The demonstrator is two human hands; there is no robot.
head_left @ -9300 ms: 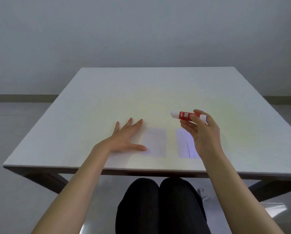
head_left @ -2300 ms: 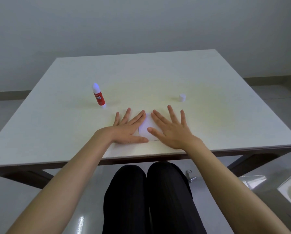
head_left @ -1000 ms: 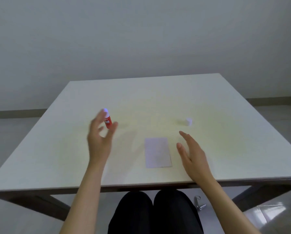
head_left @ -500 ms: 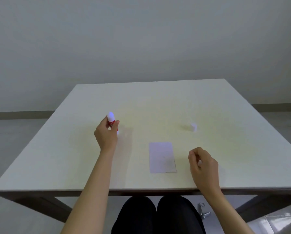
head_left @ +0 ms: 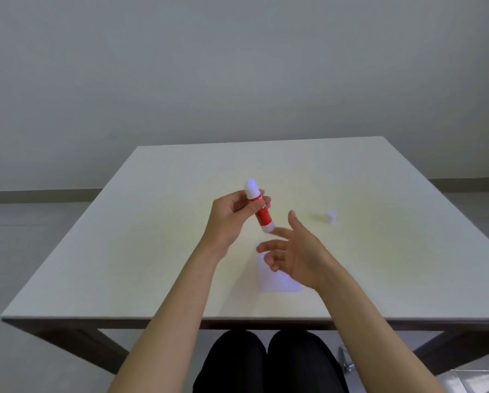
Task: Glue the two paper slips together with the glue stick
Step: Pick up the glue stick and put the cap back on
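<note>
- The left hand pinches the glue stick between thumb and fingers, lifted off the counter, its white uncapped tip pointing up and away from the person.
- The right hand is spread and holds nothing, fingertips just beside the lower end of the stick.
- Under the right hand lies a single white rectangle of paper; it looks like both slips stacked as one, though the hand covers part of it and I cannot be sure.
- Judged from this, the gluing seems done, and what is left is capping the stick and setting it down.
- The small white cap stands on the counter beyond and to the right of the right hand, apart from it.
- The counter is bare all round both hands, with open room to either side and ahead; the paper sits near the near edge, in front of the person's lap.
</note>
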